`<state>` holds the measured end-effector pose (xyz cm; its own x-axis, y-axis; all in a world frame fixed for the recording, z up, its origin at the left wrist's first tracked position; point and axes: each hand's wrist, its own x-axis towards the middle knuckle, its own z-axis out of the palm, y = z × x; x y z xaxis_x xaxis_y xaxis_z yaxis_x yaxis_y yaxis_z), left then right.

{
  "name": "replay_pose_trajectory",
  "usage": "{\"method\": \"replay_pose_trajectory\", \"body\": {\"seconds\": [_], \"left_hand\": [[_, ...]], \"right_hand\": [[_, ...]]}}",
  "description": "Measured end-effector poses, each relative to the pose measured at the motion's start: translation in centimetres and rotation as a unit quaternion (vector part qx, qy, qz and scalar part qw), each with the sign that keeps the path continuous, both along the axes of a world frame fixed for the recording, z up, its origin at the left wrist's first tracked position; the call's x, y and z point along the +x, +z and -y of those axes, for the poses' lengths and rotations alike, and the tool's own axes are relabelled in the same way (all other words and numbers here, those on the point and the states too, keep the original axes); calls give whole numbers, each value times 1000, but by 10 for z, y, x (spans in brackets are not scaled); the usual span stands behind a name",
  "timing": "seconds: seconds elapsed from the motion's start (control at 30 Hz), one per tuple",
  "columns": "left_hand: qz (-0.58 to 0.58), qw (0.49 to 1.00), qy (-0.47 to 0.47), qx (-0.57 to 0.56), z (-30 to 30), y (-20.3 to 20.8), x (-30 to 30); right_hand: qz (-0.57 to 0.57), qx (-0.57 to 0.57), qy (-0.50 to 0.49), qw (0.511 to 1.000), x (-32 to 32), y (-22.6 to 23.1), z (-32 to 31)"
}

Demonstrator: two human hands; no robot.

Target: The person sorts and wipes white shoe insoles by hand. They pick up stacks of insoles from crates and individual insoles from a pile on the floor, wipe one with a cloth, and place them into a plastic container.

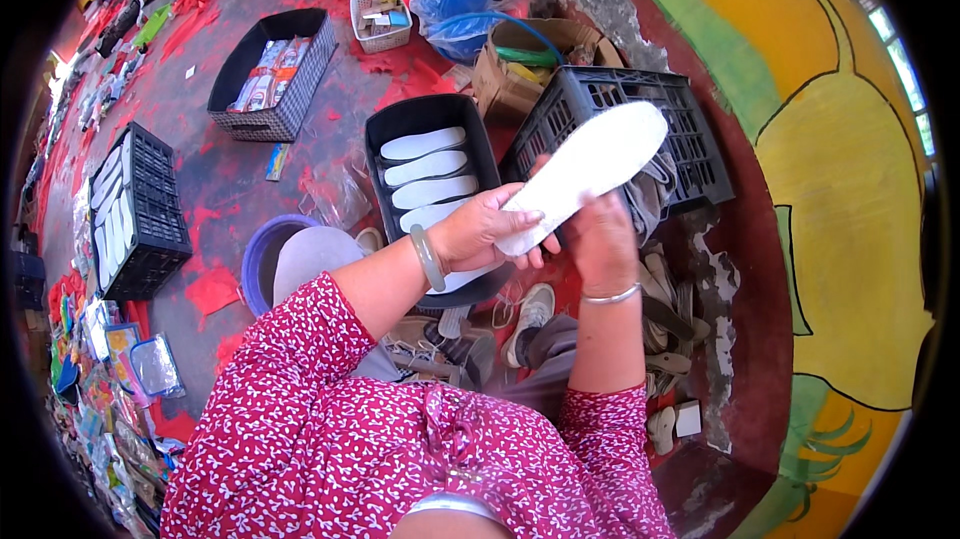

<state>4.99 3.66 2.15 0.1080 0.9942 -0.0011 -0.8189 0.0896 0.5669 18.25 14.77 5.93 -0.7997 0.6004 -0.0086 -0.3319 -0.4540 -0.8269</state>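
My left hand [478, 231] is closed on the heel end of a white shoe insole [590, 174], with the thumb lying on top. The insole slants up and to the right, its broad toe end free. Close against its lower edge is my right hand [603, 249], blurred, its fingers partly hidden behind the insole. Below both hands stands a black fabric bin [376, 154] with several white insoles [430, 169] laid in a row; my left forearm covers part of it. A black plastic crate [690, 154] with grey cloth-like items stands beyond my right hand.
At left, a black crate [165, 239] holds more insoles. A purple basin [252, 259] sits partly under a round grey seat [315, 257]. Further off are a patterned bin [285, 119] of packets, a white basket [385, 42] and a cardboard box [495, 89]. Shoes [535, 311] lie below my arms.
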Motion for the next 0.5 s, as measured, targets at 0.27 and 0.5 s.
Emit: {"method": "replay_pose_trajectory", "body": {"seconds": [0.27, 0.5], "left_hand": [[-51, 997, -29, -56, 3, 4, -2], [-250, 943, 185, -122, -7, -6, -11]], "right_hand": [[0, 42, 30, 999, -19, 3, 29], [346, 372, -102, 855, -15, -5, 10]]}}
